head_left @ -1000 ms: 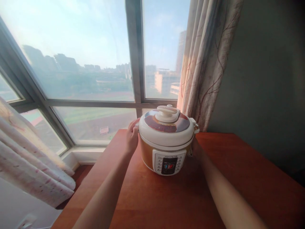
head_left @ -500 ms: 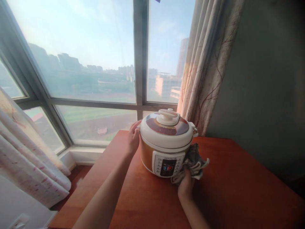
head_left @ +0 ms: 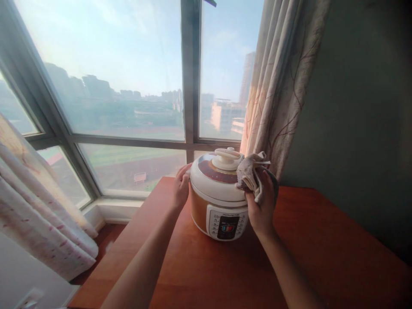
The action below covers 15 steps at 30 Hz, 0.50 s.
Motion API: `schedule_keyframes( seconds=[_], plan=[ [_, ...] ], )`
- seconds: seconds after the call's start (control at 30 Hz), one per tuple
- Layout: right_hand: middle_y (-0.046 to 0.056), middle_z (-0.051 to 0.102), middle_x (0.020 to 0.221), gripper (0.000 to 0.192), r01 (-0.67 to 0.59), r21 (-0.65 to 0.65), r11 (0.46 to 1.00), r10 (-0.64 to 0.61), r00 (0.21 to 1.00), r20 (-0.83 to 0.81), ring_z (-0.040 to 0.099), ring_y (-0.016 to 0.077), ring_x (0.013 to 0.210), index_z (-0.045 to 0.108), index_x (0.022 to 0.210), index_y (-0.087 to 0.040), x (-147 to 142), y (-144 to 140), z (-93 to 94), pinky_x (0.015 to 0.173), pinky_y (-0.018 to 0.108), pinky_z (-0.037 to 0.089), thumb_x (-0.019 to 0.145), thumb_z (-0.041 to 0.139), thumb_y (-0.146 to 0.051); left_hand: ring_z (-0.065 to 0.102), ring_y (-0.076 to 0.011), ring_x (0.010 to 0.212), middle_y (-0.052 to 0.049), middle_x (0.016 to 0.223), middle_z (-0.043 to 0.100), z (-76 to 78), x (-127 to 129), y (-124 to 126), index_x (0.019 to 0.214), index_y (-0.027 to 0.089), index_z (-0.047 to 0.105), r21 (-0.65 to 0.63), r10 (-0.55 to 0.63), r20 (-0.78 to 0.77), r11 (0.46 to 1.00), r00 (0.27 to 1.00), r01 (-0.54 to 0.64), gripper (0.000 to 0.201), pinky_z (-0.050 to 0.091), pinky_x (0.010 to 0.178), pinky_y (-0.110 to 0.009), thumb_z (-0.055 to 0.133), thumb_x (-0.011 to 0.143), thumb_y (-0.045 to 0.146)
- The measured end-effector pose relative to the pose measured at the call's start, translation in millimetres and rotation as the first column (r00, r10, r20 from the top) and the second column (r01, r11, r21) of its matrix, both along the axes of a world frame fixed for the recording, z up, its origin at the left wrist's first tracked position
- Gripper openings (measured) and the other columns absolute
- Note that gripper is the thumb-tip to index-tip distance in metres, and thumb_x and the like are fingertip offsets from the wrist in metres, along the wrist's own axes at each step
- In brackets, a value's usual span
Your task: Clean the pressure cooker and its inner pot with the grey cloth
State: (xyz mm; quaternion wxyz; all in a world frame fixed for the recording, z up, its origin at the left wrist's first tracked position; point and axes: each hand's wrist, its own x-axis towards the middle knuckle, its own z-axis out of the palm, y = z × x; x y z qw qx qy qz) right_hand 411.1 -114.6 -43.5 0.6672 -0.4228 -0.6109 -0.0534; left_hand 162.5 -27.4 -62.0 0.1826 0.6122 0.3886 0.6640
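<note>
1. Half a second ago the right hand (head_left: 261,206) held the bunched cloth (head_left: 251,171) low, against the cooker's lower right side by the control panel. It has since risen, and the cloth now sits on the right shoulder of the lid. The left hand (head_left: 180,188) has barely shifted.
2. Nearest the camera, both forearms reach forward over the red-brown wooden table (head_left: 322,266), left arm from lower left, right arm from lower right.
3. The right hand's fingers are clenched around the cloth, pressing it against the lid's right edge; the cloth spills up and over toward the lid's centre.
4. The left hand lies flat against the left side of the electric pressure cooker (head_left: 222,193), fingers loosely curved on the lid rim, bracing rather than gripping anything.
5. The cooker stands upright mid-table between the two hands, its control panel (head_left: 227,225) facing the camera. From the cloth, the white lid handle (head_left: 227,157) lies just to the left and slightly farther away, nearly touching; the right hand is the nearer one to it.
6. Behind stand the patterned curtain (head_left: 283,86) and the window (head_left: 128,86).
</note>
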Motion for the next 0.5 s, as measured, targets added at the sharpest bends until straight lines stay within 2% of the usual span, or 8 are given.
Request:
schedule_keyframes(
  seconds=[0.07,0.13,0.27,0.37,0.5],
  plan=[
    [0.011,0.047,0.148,0.054,0.012,-0.009,1.000,-0.012,0.998,0.056,0.032,0.0297,0.143,0.050,0.140,-0.022,1.5,-0.7,2.3,0.117,0.057,0.021,0.088,0.057,-0.031,0.054,-0.0271,0.125,-0.010,0.127,0.065,0.6,-0.1,-0.5,0.117,0.018,0.069,-0.001,-0.004,-0.005,1.000,1.000,0.004,0.041,0.038,0.110,-0.042,0.042,0.090,0.034],
    [0.011,0.040,0.154,0.058,0.008,-0.036,0.999,-0.007,0.999,0.033,0.027,0.0299,0.146,0.044,0.145,-0.022,-2.0,-5.9,-5.3,0.118,0.057,0.018,0.089,0.055,-0.032,0.054,-0.0271,0.125,-0.010,0.127,0.065,1.9,0.0,-1.7,0.117,0.018,0.069,-0.005,-0.002,-0.014,1.000,1.000,0.002,0.041,0.038,0.110,-0.043,0.042,0.091,0.034],
    [0.010,0.032,0.158,0.060,-0.033,-0.088,0.996,0.016,0.982,-0.189,0.026,0.0282,0.147,0.041,0.147,-0.022,-16.1,-20.0,-38.8,0.120,0.054,0.016,0.090,0.055,-0.035,0.055,-0.0265,0.124,-0.009,0.128,0.065,4.0,0.5,-3.9,0.117,0.019,0.070,-0.034,0.020,-0.012,0.999,1.000,-0.020,0.040,0.039,0.110,-0.042,0.042,0.091,0.033],
    [0.011,0.040,0.154,0.061,-0.117,-0.173,0.978,0.030,0.898,-0.439,0.034,0.0280,0.143,0.047,0.142,-0.020,-23.8,-27.6,-68.0,0.120,0.049,0.018,0.087,0.059,-0.042,0.054,-0.0265,0.125,-0.009,0.129,0.064,3.0,0.1,-3.2,0.118,0.019,0.069,-0.037,0.024,-0.009,0.999,1.000,-0.024,0.040,0.038,0.110,-0.042,0.042,0.090,0.029],
    [0.010,0.058,0.139,0.060,-0.292,-0.264,0.919,0.023,0.709,-0.705,0.046,0.0279,0.135,0.057,0.131,-0.019,-22.9,-30.2,-97.6,0.117,0.045,0.027,0.079,0.067,-0.047,0.054,-0.0265,0.125,-0.010,0.130,0.064,0.2,-1.2,-0.7,0.119,0.019,0.068,-0.026,0.014,-0.016,1.000,1.000,-0.014,0.040,0.038,0.110,-0.043,0.042,0.091,0.029]
  ],
)
